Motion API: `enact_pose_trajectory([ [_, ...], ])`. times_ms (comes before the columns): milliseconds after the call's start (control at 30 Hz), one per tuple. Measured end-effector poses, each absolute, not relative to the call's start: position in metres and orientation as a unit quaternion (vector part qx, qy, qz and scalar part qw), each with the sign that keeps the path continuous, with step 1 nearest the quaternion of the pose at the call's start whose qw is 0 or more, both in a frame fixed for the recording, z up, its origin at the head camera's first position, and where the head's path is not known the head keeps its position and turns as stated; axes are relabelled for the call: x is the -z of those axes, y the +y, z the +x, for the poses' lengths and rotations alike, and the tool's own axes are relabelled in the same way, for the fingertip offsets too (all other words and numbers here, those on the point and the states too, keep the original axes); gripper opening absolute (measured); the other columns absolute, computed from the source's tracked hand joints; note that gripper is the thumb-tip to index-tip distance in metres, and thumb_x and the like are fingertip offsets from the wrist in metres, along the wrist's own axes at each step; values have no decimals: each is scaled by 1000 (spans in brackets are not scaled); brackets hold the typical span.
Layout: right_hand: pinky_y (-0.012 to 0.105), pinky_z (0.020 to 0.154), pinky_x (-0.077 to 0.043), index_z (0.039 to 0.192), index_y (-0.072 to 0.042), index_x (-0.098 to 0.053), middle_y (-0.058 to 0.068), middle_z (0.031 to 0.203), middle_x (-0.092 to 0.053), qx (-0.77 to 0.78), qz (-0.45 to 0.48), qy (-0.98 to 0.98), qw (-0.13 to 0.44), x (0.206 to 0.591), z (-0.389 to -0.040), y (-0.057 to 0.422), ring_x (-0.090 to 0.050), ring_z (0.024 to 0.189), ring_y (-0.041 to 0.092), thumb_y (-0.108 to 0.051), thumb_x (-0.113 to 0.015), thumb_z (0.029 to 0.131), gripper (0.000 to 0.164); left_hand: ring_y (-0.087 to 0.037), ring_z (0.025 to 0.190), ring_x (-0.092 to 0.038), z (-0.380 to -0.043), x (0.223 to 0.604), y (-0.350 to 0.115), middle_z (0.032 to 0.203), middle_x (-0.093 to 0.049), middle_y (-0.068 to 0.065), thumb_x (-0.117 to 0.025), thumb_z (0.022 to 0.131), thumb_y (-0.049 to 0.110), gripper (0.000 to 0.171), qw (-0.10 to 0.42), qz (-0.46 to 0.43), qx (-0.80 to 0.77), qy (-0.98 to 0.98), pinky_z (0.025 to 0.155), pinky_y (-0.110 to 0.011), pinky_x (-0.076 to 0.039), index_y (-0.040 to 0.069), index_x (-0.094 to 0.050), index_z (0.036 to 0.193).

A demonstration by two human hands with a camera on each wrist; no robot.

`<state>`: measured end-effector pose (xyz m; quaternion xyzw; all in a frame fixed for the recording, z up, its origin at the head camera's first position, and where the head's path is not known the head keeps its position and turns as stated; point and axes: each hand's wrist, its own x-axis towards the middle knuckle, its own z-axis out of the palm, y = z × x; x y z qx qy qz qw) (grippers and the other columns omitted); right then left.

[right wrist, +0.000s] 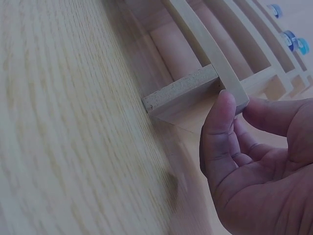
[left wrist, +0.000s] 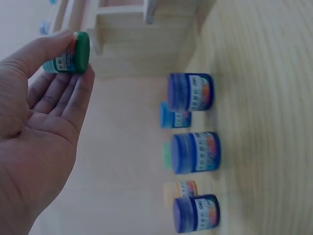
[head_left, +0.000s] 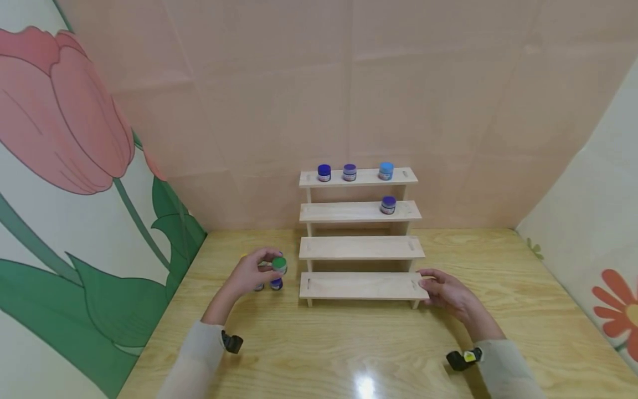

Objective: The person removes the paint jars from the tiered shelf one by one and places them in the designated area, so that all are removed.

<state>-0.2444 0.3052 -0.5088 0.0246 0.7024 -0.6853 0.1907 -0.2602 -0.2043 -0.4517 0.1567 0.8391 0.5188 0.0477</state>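
My left hand (head_left: 251, 271) pinches a small paint jar with a green lid (head_left: 279, 265) between thumb and fingers, raised above the table left of the wooden stepped shelf (head_left: 359, 285). Under and beyond that hand stand several more jars; the left wrist view shows dark blue jars (left wrist: 195, 152), a light blue jar (left wrist: 175, 117) and a yellowish jar (left wrist: 186, 188). At the right end of the lowest step, my right hand (head_left: 448, 293) pinches the board's corner (right wrist: 237, 98) between thumb and index finger.
On the top step are a dark blue jar (head_left: 324, 173), a purple-lidded jar (head_left: 350, 173) and a light blue jar (head_left: 386, 171). Another purple-lidded jar (head_left: 388, 205) stands at the right of the second step. A pinkish backdrop (head_left: 249, 138) rises behind the wooden table (head_left: 299, 343).
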Motion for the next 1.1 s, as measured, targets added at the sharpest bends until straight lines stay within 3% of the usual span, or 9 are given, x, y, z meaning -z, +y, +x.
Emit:
enact_pose_trajectory([
  [267, 26, 70, -59, 138, -2, -47, -2, 102, -63, 689, 20, 700, 189, 510, -244, 306, -65, 84, 11, -13, -59, 103, 39, -30, 114, -65, -255, 466, -213, 122, -64, -11, -81, 86, 9, 42, 60, 142, -514, 844, 96, -38, -58, 7, -63, 125],
  [433, 27, 69, -59, 140, -1, -45, -1, 102, -63, 691, 23, 698, 188, 510, -244, 305, -65, 83, 12, -13, -60, 103, 42, -26, 113, -63, -251, 476, -218, 116, -66, -3, -83, 85, 12, 39, 53, 149, -482, 862, 97, -40, -57, 13, -66, 120],
  [833, 28, 71, -59, 138, -4, -47, -1, 104, -62, 693, 24, 695, 191, 511, -245, 306, -65, 86, 13, -12, -58, 103, 37, -30, 121, -61, -243, 497, -222, 117, -68, -1, -85, 82, 15, 41, 82, 131, -477, 865, 102, -43, -54, 14, -66, 118],
  [1100, 29, 72, -60, 144, 0, -42, -1, 107, -62, 684, 23, 703, 193, 512, -246, 306, -66, 89, 14, -14, -59, 103, 46, -29, 117, -64, -243, 508, -222, 117, -67, -3, -85, 81, 11, 40, 107, 132, -464, 869, 101, -43, -54, 12, -66, 117],
])
